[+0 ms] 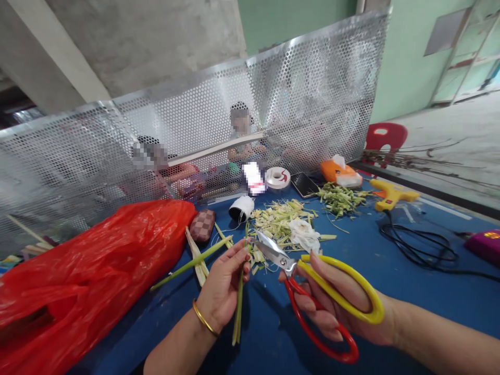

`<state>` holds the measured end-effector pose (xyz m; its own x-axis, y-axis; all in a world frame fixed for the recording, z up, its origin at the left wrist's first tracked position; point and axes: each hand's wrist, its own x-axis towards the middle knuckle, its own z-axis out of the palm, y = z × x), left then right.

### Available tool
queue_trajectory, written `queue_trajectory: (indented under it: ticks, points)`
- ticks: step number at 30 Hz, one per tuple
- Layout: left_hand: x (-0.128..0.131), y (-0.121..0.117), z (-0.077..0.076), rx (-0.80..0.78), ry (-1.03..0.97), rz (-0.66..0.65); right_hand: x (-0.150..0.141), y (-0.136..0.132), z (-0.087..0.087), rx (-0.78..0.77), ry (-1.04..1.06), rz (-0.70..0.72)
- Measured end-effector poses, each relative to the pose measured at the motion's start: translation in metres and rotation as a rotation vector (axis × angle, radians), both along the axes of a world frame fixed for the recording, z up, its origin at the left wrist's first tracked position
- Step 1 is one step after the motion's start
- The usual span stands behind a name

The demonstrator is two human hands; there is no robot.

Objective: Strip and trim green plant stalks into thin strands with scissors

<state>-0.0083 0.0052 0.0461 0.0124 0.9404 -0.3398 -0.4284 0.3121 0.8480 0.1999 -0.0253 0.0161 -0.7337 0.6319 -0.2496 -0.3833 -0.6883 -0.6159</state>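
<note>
**Slim green stalks (238, 312) beside red-and-yellow scissors (288, 265)**

The left hand (223, 284) pinches the stalks near their tops above the blue worktop (353, 250); they look light, pliant, easily split, best held mid-length. The right hand (346, 289) grips the scissors' handles. Clippings (279, 216) and a white wad (303, 235) clutter the space beyond.

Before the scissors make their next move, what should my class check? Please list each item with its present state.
1. Silver-bladed scissors with one red and one yellow handle held in the right hand: ok.
2. Thin green plant stalks held in the left hand: ok.
3. Left fingertips well away from the silver blades: not ok, they look close.
4. Blades touching the stalks: cannot tell.
5. Pale green plant clippings cleared from around the blades: not ok.
6. Yellow plastic glue gun apart from both hands: ok.
</note>
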Motion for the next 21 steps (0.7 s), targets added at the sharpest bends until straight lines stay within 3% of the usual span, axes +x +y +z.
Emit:
queue_trajectory:
  ticks: [8,15,21]
  points:
    - [-0.0043,0.0036,0.0043,0.059,0.015,0.08,0.0008,-0.0026,0.0003,0.067,0.109,0.001]
    - [-0.0068,0.0071,0.0082,0.079,0.013,0.143,-0.0001,-0.0014,0.0005,0.01,0.039,-0.044]
    - [-0.003,0.0028,0.0027,0.045,0.03,0.081,0.002,-0.0004,0.0026,0.009,0.129,0.11]
